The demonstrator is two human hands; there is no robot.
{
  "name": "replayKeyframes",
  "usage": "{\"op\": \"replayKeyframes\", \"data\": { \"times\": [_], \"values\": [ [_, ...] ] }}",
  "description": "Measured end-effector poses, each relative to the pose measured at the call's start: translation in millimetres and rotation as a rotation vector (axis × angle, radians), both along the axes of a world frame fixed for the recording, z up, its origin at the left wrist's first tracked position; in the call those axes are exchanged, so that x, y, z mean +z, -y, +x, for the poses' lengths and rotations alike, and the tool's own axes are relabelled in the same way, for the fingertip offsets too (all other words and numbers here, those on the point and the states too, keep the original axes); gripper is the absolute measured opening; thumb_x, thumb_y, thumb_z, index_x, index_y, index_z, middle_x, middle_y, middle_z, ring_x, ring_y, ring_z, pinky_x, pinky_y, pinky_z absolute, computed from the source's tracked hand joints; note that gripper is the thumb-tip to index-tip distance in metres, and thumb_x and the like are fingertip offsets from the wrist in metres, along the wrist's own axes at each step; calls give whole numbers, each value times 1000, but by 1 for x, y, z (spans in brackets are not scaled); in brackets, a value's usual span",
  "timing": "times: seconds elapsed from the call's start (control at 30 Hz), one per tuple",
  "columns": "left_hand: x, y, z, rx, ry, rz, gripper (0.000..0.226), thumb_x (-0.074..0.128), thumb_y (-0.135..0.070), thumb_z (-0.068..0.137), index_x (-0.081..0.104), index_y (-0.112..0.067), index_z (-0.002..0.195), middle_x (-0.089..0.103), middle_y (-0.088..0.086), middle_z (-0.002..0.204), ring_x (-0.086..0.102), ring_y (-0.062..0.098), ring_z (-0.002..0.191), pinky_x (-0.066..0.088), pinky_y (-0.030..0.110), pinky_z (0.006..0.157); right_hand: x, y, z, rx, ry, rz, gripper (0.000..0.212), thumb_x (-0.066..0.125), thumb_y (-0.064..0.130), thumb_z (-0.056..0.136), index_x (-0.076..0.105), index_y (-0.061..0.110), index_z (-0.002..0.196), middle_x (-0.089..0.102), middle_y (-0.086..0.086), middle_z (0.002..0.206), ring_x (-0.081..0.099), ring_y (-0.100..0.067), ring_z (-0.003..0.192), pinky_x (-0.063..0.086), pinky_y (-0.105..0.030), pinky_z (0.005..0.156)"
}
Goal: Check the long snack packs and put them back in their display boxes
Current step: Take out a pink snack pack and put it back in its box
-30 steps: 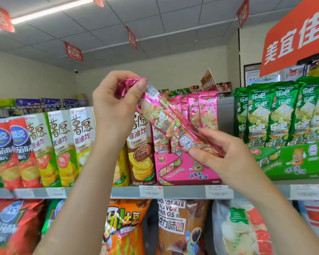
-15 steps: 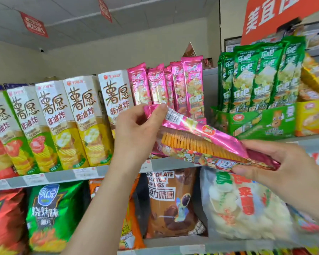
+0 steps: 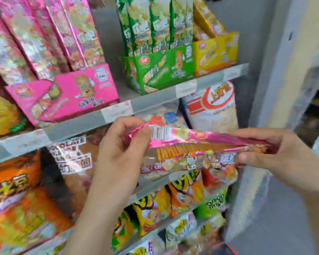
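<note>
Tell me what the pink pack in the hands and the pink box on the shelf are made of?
The pink pack looks like thin, shiny plastic film: it glints, crinkles at the pinched end, and a clear part shows biscuits inside. The pink display box looks like printed cardboard, with flat stiff walls and folded edges.

A long snack pack (image 3: 201, 150) lies level between the left hand (image 3: 122, 150) and right hand (image 3: 271, 153), in front of the shelf (image 3: 85, 122), on which three display boxes (image 3: 68, 94) of upright packs stand side by side, with snack bags (image 3: 212, 105) below.
</note>
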State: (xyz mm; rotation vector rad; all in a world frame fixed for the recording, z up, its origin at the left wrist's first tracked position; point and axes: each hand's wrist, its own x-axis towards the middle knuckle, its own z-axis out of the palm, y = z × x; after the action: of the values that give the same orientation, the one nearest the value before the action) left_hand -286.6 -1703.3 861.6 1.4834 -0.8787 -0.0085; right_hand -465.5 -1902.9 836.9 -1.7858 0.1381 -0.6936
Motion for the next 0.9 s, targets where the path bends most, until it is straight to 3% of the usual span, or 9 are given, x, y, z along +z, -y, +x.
{"op": "replayKeyframes", "data": {
  "times": [0.07, 0.13, 0.17, 0.23, 0.33, 0.43, 0.63, 0.73, 0.9],
  "values": [
    [-20, 6, -10, -71, -8, 72, 16, 53, -34, 90, 65, -37, 100, 60, 14, 81, 49, 28, 60, 41, 20, 50, -14, 7, -21, -29, -30, 76, 40, 86, 34, 58, 78, 34, 98, 77, 0, 94, 72, -8, 79, 57, -19, 70],
    [-39, 14, -20, -148, -6, 145, 24, 48, -31, 96, 67, -38, 109, 65, 3, 87, 60, 17, 76, 46, 20, 69, -26, 15, -41, -88, -59, 118, 40, 78, 19, 58, 79, 31, 96, 77, -3, 91, 72, -9, 77, 57, -18, 68],
    [-48, 19, -25, -191, -46, 176, 25, 49, -31, 96, 69, -36, 109, 68, -5, 92, 64, 14, 87, 51, 29, 80, -32, 18, -51, -115, -75, 129, 40, 76, 16, 58, 79, 31, 95, 77, -2, 90, 71, -8, 75, 56, -17, 67],
    [-64, 27, -36, -312, -210, 224, 24, 54, -37, 92, 73, -31, 106, 70, -9, 103, 67, 18, 99, 58, 49, 81, -43, 25, -70, -145, -87, 156, 40, 75, 14, 60, 79, 32, 94, 77, 0, 88, 71, -6, 74, 55, -15, 66],
    [-84, 37, -55, -490, -273, 318, 34, 73, -38, 78, 69, -31, 111, 69, -13, 103, 67, 10, 96, 59, 36, 80, -63, 40, -95, -198, -109, 162, 37, 77, 19, 60, 78, 33, 94, 77, 2, 89, 70, -4, 75, 54, -13, 68],
    [-105, 50, -82, -354, -223, 395, 42, 88, -24, 67, 71, -36, 103, 72, -11, 97, 68, 9, 89, 55, 25, 79, -87, 57, -120, -212, -145, 200, 43, 79, 26, 57, 75, 33, 100, 75, -3, 92, 69, -9, 77, 55, -16, 71],
    [-155, 70, -131, -241, -339, 349, 36, 78, 4, 71, 75, -26, 92, 74, -14, 88, 65, -5, 70, 48, 8, 61, -143, 88, -162, -163, -157, 575, 37, 65, 9, 74, 74, 21, 107, 75, -13, 100, 73, -23, 89, 58, -26, 75],
    [-186, 75, -144, -228, -367, 419, 46, 78, 6, 73, 74, -35, 93, 74, -12, 91, 67, 0, 75, 49, 10, 63, -171, 95, -173, -229, -217, 595, 30, 73, 20, 66, 78, 20, 95, 76, -10, 92, 73, -19, 83, 59, -24, 73],
    [-241, 80, -153, -277, -398, 599, 53, 84, -14, 62, 68, -46, 101, 73, -14, 97, 68, 4, 81, 52, 16, 69, -216, 101, -181, -218, -304, 544, 52, 89, 43, 54, 76, 24, 101, 76, -3, 96, 72, -13, 85, 56, -19, 78]
  ]
}}
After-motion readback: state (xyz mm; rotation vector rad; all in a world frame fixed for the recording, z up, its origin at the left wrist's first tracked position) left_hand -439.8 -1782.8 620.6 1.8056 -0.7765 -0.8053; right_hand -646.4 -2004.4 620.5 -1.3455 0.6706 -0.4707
